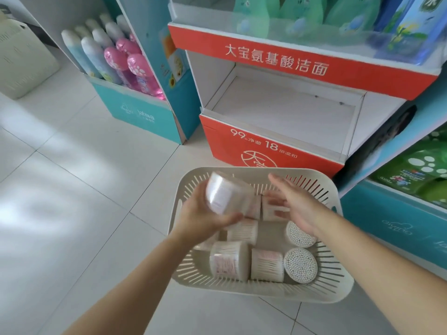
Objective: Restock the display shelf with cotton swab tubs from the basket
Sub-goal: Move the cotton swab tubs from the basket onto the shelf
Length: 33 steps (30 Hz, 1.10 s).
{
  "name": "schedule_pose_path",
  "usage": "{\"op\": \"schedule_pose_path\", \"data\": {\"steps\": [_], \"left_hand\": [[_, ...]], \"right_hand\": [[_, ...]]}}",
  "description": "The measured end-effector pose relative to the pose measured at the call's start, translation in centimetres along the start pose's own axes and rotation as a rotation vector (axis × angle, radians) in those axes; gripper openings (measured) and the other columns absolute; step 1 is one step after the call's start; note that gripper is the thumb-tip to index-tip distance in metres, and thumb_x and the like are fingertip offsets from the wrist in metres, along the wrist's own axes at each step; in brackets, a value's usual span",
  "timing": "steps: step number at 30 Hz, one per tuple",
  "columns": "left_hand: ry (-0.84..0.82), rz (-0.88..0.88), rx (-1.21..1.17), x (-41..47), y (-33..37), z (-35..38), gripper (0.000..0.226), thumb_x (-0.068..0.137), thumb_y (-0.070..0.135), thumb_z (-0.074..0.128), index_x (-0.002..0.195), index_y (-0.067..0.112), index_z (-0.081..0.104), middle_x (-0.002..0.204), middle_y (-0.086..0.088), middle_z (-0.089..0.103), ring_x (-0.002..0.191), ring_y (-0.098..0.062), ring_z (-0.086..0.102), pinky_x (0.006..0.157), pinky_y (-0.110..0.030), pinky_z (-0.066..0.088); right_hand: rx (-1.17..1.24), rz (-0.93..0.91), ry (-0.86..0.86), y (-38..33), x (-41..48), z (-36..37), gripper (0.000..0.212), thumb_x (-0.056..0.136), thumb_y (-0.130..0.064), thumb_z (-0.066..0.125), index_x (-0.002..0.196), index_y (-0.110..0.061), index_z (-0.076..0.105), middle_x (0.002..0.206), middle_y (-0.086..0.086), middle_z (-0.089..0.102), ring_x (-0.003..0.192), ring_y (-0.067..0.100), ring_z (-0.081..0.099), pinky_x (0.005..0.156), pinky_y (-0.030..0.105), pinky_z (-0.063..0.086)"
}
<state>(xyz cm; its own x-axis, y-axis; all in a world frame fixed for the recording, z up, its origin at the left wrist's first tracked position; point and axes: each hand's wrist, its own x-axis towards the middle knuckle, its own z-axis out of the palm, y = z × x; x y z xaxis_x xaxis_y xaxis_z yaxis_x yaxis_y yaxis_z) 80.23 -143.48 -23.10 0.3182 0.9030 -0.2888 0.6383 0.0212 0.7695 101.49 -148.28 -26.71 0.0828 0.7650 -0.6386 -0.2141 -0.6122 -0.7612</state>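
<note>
- Basket [193, 272], cream and slotted, on the pale floor tiles [84, 189], just in front of the red display stand [242, 146].
- Above the basket's far left corner, left grip [205, 218] curled round one clear cotton swab tub [229, 197], thumb beneath and fingers behind; held tub tilted on its side, clear of the others, blurred.
- Over the far right part of the basket, right grip [297, 204] loose and spread, fingers straight, holding nothing; just above a second tub [273, 210], contact with it impossible to tell.
- Down in the basket, two side-lying tubs [228, 259] against the near wall, touching each other.
- Beside those, a tipped tub [300, 264] with white swab tips facing up, and a like one [300, 234] nearer the right wall.
- One more, the middle tub [242, 230], on its side under the left wrist.
- Lower shelf [283, 110] of the red stand: a white-lined cardboard tray just behind the basket.
- On the tier above, green bottles [266, 10] behind a clear lip.
- To the left, a teal stand [135, 114] with white and pink bottles [116, 59].
- At the right edge, green pouches [416, 170]; far left, a cream bin [21, 61].
</note>
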Motion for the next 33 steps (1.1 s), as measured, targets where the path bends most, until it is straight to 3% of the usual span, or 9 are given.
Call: {"op": "schedule_pose_path", "data": {"steps": [3, 7, 10, 14, 18, 21, 24, 28, 33], "left_hand": [[0.055, -0.065, -0.278, 0.1, -0.1, -2.0, 0.042, 0.066, 0.023, 0.083, 0.098, 0.026, 0.055, 0.09, 0.006, 0.067, 0.074, -0.001, 0.067, 0.059, -0.014, 0.051], [0.044, -0.059, -0.403, -0.5, -0.4, -3.7, 0.042, 0.07, 0.011, 0.08, 0.104, 0.012, 0.056, 0.089, -0.004, 0.068, 0.071, -0.008, 0.07, 0.054, -0.016, 0.052], [0.031, -0.049, -0.368, -1.0, -0.9, -4.1, 0.054, 0.064, 0.022, 0.085, 0.108, 0.01, 0.056, 0.093, -0.007, 0.068, 0.076, -0.012, 0.071, 0.059, -0.019, 0.053], [0.032, -0.063, -0.319, -1.7, -1.5, -4.4, 0.066, 0.05, 0.044, 0.082, 0.106, 0.016, 0.059, 0.093, -0.004, 0.07, 0.081, -0.015, 0.07, 0.065, -0.024, 0.055], [0.005, -0.074, -0.299, -2.7, -1.5, -4.9, 0.065, 0.052, 0.043, 0.083, 0.107, 0.017, 0.058, 0.094, -0.003, 0.069, 0.082, -0.014, 0.07, 0.066, -0.024, 0.056], [0.001, -0.071, -0.304, -3.4, -1.6, -4.9, 0.06, 0.055, 0.037, 0.083, 0.106, 0.017, 0.059, 0.094, -0.004, 0.07, 0.082, -0.014, 0.07, 0.066, -0.023, 0.055], [0.003, -0.073, -0.264, -3.6, -1.7, -4.6, 0.066, 0.051, 0.043, 0.085, 0.108, 0.022, 0.058, 0.098, -0.002, 0.07, 0.088, -0.017, 0.07, 0.076, -0.037, 0.059], [-0.006, -0.052, -0.236, -3.5, -1.4, -4.0, 0.061, 0.053, 0.041, 0.085, 0.105, 0.025, 0.059, 0.097, -0.001, 0.071, 0.09, -0.02, 0.07, 0.08, -0.046, 0.057], [-0.011, -0.026, -0.23, -2.8, 0.3, -2.9, 0.062, 0.054, 0.038, 0.086, 0.107, 0.024, 0.058, 0.095, 0.002, 0.07, 0.087, -0.014, 0.069, 0.072, -0.029, 0.058]], "right_hand": [[-0.252, 0.037, 0.158, 2.7, 1.4, 0.9, 0.05, 0.08, -0.049, 0.065, 0.123, -0.026, 0.055, 0.124, -0.005, 0.057, 0.108, 0.016, 0.054, 0.095, 0.038, 0.044], [-0.436, 0.029, -0.029, 4.8, 0.8, 3.4, 0.065, 0.065, -0.056, 0.076, 0.117, -0.022, 0.058, 0.11, -0.017, 0.06, 0.101, 0.014, 0.052, 0.082, 0.027, 0.039], [-0.71, 0.101, -0.122, 6.6, 0.5, 5.1, 0.082, 0.074, -0.043, 0.072, 0.143, -0.021, 0.033, 0.142, -0.001, 0.042, 0.127, 0.018, 0.043, 0.092, 0.027, 0.039], [-1.076, 0.058, -0.285, 9.2, 0.9, 7.1, 0.105, 0.067, -0.046, 0.076, 0.15, -0.021, 0.016, 0.152, 0.007, 0.025, 0.137, 0.025, 0.031, 0.108, 0.036, 0.034], [-1.161, 0.02, -0.256, 11.2, 1.5, 7.4, 0.108, 0.063, -0.042, 0.08, 0.15, -0.023, 0.019, 0.151, 0.003, 0.026, 0.134, 0.025, 0.035, 0.108, 0.036, 0.035], [-1.251, -0.085, -0.214, 12.5, 2.3, 7.6, 0.098, 0.066, -0.037, 0.077, 0.147, -0.019, 0.024, 0.146, 0.003, 0.031, 0.128, 0.025, 0.042, 0.101, 0.036, 0.041], [-1.386, -0.156, -0.146, 13.2, 2.9, 8.1, 0.086, 0.065, -0.033, 0.078, 0.137, -0.017, 0.035, 0.13, 0.006, 0.04, 0.114, 0.029, 0.052, 0.094, 0.038, 0.047], [-1.463, -0.197, -0.099, 13.1, 3.2, 8.0, 0.094, 0.055, -0.038, 0.085, 0.133, -0.015, 0.038, 0.129, 0.007, 0.042, 0.116, 0.029, 0.047, 0.104, 0.041, 0.037], [-1.352, -0.154, -0.095, 11.9, 1.6, 6.0, 0.09, 0.056, -0.037, 0.084, 0.13, -0.015, 0.038, 0.131, 0.005, 0.035, 0.113, 0.026, 0.046, 0.099, 0.037, 0.041]]}}
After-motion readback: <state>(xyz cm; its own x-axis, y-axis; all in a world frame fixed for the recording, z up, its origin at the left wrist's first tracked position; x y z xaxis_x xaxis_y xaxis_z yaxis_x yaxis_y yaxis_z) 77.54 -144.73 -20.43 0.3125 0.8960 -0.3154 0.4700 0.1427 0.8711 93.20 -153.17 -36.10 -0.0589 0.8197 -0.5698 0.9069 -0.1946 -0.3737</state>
